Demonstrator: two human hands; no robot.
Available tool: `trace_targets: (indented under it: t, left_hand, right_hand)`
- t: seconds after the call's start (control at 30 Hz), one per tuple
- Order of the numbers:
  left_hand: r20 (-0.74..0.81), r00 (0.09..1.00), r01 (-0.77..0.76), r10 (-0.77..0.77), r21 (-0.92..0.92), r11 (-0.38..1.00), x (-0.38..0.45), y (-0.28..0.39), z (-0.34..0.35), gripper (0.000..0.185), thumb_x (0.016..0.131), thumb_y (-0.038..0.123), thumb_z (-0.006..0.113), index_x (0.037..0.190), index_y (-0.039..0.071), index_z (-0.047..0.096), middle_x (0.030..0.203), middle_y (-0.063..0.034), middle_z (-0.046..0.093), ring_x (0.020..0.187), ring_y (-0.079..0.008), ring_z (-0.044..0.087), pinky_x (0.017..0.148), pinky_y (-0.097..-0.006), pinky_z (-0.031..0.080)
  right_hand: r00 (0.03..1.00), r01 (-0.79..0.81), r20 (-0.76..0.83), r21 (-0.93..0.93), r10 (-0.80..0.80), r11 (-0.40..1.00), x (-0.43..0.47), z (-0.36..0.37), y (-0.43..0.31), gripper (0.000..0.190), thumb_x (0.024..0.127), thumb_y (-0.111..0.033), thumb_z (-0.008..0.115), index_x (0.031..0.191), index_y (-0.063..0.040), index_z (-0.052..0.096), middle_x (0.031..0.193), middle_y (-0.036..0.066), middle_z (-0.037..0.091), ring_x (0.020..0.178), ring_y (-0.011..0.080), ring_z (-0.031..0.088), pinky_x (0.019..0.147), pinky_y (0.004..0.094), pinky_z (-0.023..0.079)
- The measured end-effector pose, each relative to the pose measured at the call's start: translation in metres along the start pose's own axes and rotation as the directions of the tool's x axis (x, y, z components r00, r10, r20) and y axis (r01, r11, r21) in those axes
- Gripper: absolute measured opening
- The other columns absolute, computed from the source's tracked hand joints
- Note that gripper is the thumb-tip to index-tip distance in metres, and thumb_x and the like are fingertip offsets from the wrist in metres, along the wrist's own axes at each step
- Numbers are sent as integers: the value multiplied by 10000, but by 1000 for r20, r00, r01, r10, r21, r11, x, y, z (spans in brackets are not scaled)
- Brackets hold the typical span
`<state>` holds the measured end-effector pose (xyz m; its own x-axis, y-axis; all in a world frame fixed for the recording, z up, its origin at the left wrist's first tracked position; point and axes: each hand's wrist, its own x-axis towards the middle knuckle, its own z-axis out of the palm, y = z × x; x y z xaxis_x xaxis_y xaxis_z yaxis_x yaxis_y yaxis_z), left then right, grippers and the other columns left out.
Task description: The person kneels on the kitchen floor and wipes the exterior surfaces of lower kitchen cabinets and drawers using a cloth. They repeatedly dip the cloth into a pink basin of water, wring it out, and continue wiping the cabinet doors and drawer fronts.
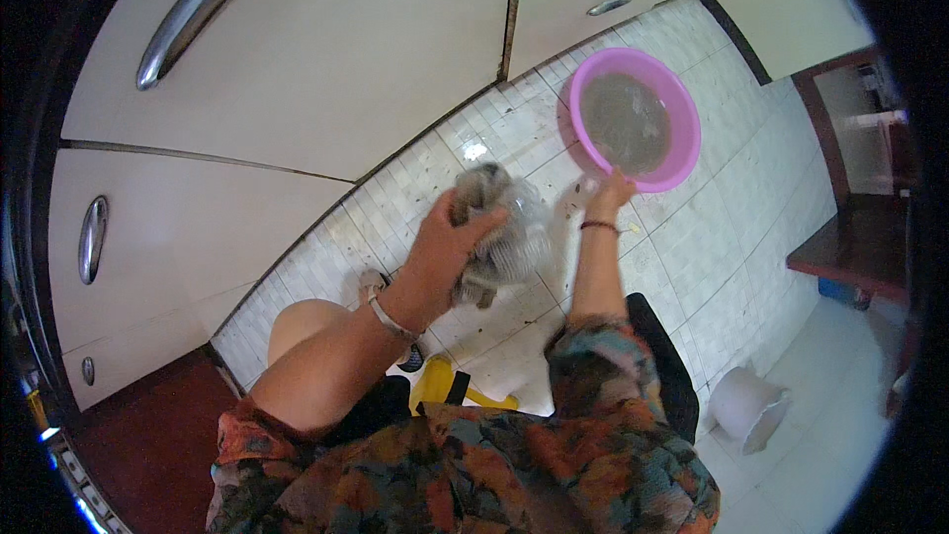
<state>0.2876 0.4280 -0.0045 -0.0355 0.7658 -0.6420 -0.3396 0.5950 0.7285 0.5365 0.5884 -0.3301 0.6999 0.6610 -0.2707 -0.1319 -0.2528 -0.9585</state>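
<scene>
My left hand (445,252) grips a bunched grey cloth (482,200) and what looks like clear plastic (526,230), both blurred, above the tiled floor. Farther right, my right hand (615,191) touches the near rim of a pink plastic basin (688,156). Cloudy grey water (623,119) lies in the basin, which rests on the floor. The fingertips of my right hand are partly hidden at the rim, so their hold cannot be told.
Cream cabinet fronts (311,52) with metal handles line the left and top. A white bucket-like container (745,408) lies at the lower right, below a dark red wooden ledge (852,252). A yellow object (432,386) is near my feet. Small dark bits dot the white floor tiles (511,341).
</scene>
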Motion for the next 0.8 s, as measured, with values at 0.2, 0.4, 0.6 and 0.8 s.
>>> trace_targets:
  t: [0.2, 0.4, 0.6, 0.8]
  left_hand:
    - [-353, 920, -286, 171, -305, 908, 25, -4, -32, 402, 915, 273, 640, 1217, 77, 461, 1061, -71, 563, 940, -190, 577, 768, -341, 525]
    - [-339, 938, -221, 78, -406, 887, 39, 7, -67, 369, 972, 375, 519, 1135, 52, 595, 1066, -76, 636, 1012, -202, 595, 900, -340, 486]
    - [-129, 991, -76, 26, -394, 916, 6, -3, -56, 396, 963, 335, 514, 1225, 38, 534, 1198, -114, 601, 1102, -263, 580, 970, -436, 452]
    - [-21, 1000, 7, -15, -352, 936, -13, 10, -52, 492, 936, 318, 544, 1329, 37, 450, 1238, -134, 571, 1152, -284, 553, 1008, -459, 431]
  right_hand:
    - [596, 379, 623, 337, -506, 862, -264, 24, -139, 474, 993, -321, 410, 1385, -58, 457, 1438, 163, 424, 1318, 302, 402, 1067, 429, 305]
    - [489, 270, 759, 337, -430, 902, -296, 46, -152, 271, 920, -214, 534, 1081, -48, 676, 1079, 139, 662, 1019, 249, 624, 901, 331, 473]
    - [829, -226, 556, 242, 56, 944, -181, 126, -64, 274, 877, -34, 450, 1106, 4, 595, 1052, 99, 628, 940, 209, 599, 806, 351, 510]
    - [856, -146, 517, 281, -22, 949, -164, 221, -40, 315, 897, -80, 435, 1176, 23, 539, 1111, 160, 595, 1043, 297, 553, 947, 388, 439]
